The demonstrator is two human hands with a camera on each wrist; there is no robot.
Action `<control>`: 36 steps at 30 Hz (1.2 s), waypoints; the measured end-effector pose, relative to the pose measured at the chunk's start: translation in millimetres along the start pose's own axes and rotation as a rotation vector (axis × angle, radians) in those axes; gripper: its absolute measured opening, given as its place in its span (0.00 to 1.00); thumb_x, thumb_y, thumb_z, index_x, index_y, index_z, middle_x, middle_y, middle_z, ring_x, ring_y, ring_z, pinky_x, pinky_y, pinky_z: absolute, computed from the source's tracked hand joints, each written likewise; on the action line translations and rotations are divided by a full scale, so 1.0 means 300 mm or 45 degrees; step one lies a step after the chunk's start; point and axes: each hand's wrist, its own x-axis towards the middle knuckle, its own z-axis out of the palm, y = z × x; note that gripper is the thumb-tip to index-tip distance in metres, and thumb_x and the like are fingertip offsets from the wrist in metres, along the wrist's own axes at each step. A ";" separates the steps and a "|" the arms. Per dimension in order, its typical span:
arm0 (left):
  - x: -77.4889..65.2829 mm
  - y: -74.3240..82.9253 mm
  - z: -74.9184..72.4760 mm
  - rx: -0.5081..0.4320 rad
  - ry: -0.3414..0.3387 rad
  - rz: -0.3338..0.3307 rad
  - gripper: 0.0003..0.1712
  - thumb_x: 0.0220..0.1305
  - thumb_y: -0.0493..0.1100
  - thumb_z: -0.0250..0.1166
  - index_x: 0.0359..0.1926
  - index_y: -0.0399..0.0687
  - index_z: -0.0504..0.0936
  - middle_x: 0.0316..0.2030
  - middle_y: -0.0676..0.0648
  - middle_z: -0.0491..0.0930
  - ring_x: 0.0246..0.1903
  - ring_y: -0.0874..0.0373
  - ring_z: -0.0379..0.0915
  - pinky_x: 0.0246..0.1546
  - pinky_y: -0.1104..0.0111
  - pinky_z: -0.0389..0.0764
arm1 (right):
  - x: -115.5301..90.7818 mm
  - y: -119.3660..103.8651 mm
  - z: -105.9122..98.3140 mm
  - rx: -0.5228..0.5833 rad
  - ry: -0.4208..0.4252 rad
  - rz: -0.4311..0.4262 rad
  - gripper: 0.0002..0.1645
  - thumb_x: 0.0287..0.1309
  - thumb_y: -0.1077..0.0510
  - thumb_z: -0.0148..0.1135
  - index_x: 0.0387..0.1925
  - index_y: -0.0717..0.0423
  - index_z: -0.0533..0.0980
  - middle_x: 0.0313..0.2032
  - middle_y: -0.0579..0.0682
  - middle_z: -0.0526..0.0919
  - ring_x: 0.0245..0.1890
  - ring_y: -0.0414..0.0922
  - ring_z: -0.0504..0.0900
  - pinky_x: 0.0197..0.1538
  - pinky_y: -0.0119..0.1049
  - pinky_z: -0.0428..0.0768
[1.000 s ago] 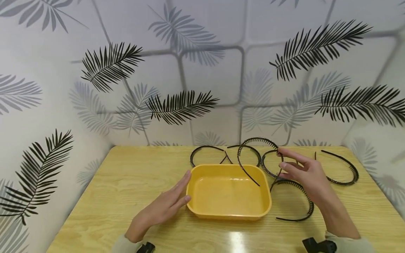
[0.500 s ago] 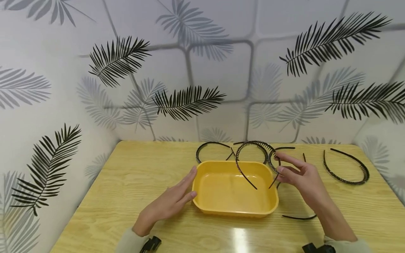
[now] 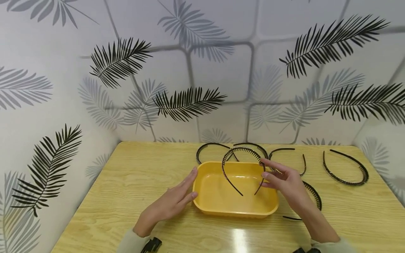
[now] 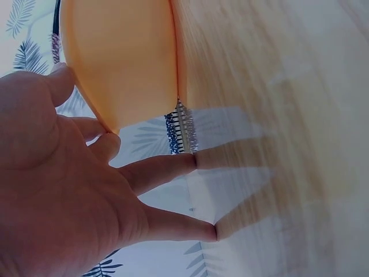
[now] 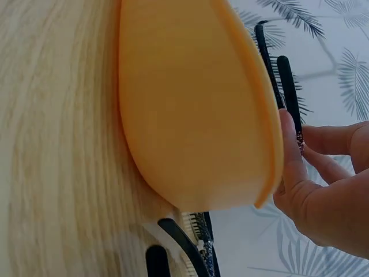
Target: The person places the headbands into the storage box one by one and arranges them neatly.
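Note:
A toothed black headband point(image 3: 243, 149) is upright above the yellow plastic basin point(image 3: 218, 207), its two ends pointing down into the opening. Its right side is pinched between the thumb and fingers of my right hand point(image 3: 289, 184). In the right wrist view, the same headband point(image 5: 290, 92) shows beyond the basin's edge. My left hand point(image 3: 171, 202) rests against the basin's left end with its fingers extended. The left wrist view has the thumb and some fingers of my left hand point(image 4: 92, 190) at the basin wall, while two spread fingertips meet the tabletop.
Several more black headbands lie on the wooden table point(image 3: 142, 168): one behind the basin at left point(image 3: 198, 154), one at far right point(image 3: 364, 172), one partly under my right forearm point(image 3: 317, 198). A leaf-patterned wall point(image 3: 218, 77) rises along the table's back edge.
My right hand has carried the headband leftward and slightly down, from the basin's right edge to over its opening. My left hand stays against the basin. The head view has shifted slightly.

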 end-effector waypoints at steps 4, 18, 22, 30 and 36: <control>-0.002 -0.002 0.001 0.004 -0.003 -0.006 0.41 0.84 0.55 0.45 0.83 0.48 0.36 0.81 0.54 0.33 0.79 0.56 0.38 0.75 0.48 0.51 | 0.008 0.011 0.035 0.013 -0.011 -0.004 0.33 0.69 0.63 0.65 0.71 0.68 0.69 0.64 0.52 0.78 0.52 0.46 0.86 0.49 0.43 0.85; 0.011 -0.007 -0.001 0.019 0.007 0.012 0.40 0.84 0.53 0.46 0.83 0.47 0.37 0.82 0.51 0.34 0.79 0.57 0.37 0.76 0.52 0.50 | 0.037 0.036 0.099 -0.056 -0.082 -0.022 0.29 0.69 0.67 0.64 0.68 0.69 0.72 0.70 0.65 0.69 0.51 0.48 0.85 0.47 0.46 0.86; 0.011 -0.004 0.001 0.002 -0.011 0.000 0.41 0.84 0.54 0.45 0.83 0.47 0.35 0.82 0.54 0.32 0.79 0.58 0.35 0.76 0.53 0.48 | 0.034 0.049 0.113 -0.068 -0.111 -0.028 0.28 0.68 0.69 0.63 0.68 0.70 0.71 0.70 0.65 0.69 0.50 0.52 0.84 0.46 0.46 0.86; 0.009 -0.002 0.006 -0.007 -0.008 0.005 0.41 0.84 0.53 0.46 0.83 0.45 0.36 0.82 0.52 0.33 0.79 0.55 0.36 0.75 0.51 0.50 | 0.029 0.058 0.133 -0.111 -0.118 -0.004 0.28 0.67 0.71 0.63 0.67 0.69 0.73 0.69 0.66 0.70 0.51 0.59 0.83 0.45 0.45 0.87; 0.003 -0.007 0.010 -0.002 0.000 -0.003 0.41 0.84 0.52 0.46 0.83 0.44 0.36 0.82 0.47 0.35 0.79 0.53 0.36 0.75 0.48 0.50 | 0.030 0.066 0.157 -0.113 -0.160 0.028 0.28 0.67 0.71 0.63 0.67 0.70 0.72 0.68 0.69 0.69 0.50 0.60 0.83 0.44 0.44 0.87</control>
